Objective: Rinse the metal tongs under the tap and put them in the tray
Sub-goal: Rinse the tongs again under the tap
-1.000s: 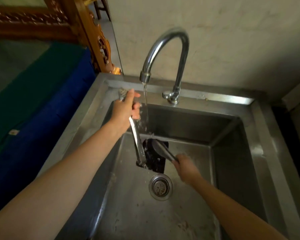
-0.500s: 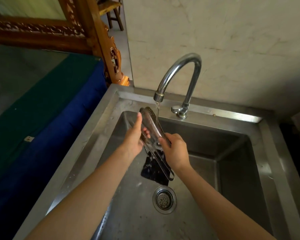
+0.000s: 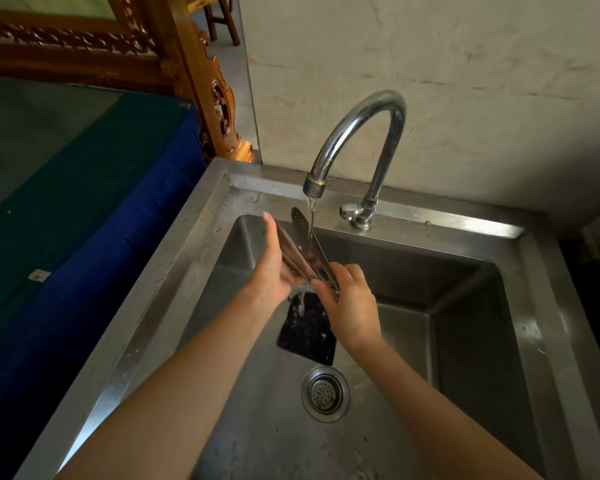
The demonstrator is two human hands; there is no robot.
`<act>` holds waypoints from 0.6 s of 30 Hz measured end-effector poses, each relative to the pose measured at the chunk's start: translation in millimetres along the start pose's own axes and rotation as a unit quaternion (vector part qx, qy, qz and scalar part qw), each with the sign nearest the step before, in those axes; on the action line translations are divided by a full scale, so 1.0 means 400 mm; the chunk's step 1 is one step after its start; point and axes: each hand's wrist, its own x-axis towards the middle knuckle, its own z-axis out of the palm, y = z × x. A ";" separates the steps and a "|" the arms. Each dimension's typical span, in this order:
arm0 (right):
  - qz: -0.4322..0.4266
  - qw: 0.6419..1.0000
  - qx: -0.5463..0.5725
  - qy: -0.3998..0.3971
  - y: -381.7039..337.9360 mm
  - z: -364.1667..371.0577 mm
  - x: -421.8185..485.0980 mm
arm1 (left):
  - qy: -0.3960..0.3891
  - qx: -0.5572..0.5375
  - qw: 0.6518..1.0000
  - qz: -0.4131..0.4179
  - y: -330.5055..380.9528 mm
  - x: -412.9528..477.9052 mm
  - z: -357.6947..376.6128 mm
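The metal tongs [image 3: 305,252] are being held up over the sink [image 3: 194,237], directly under the tap [image 3: 315,185], with a thin stream of water [image 3: 310,216] running down onto their arms. Their long axis is running from the right hand [image 3: 350,299] upward and away toward the spout. The perforated tips are standing just beside the stream, and the joined end is sitting down in that hand.

The right hand is curling its fingers and thumb round the lower end and appears to be carrying the weight. The left hand [image 3: 274,271] is lying flat along the outer arm of the tongs, fingers straight and pointing up (pressing or rubbing, not gripping, as far as can be judged). The tongs are therefore sitting between the two hands, touching both.

The rinse is judged to be under way and the placing not yet begun. The tray is not showing anywhere in this view, so its direction from either hand cannot be stated. The right hand, already holding the tongs, is the better placed to carry them out. A dark flat object [image 3: 309,334] is lying in the basin below both hands, with the drain [image 3: 325,393] nearer the person.
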 end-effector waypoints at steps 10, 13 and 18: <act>-0.035 0.992 -0.105 -0.060 0.007 -0.005 0.035 | 0.042 0.060 0.997 0.037 0.015 0.012 0.073; -0.007 0.989 -0.115 -0.092 0.000 -0.007 0.047 | 0.046 0.096 0.992 0.069 0.024 0.019 0.099; 0.027 0.983 -0.091 -0.159 0.019 0.000 0.042 | 0.067 0.163 0.980 0.092 -0.006 0.013 0.122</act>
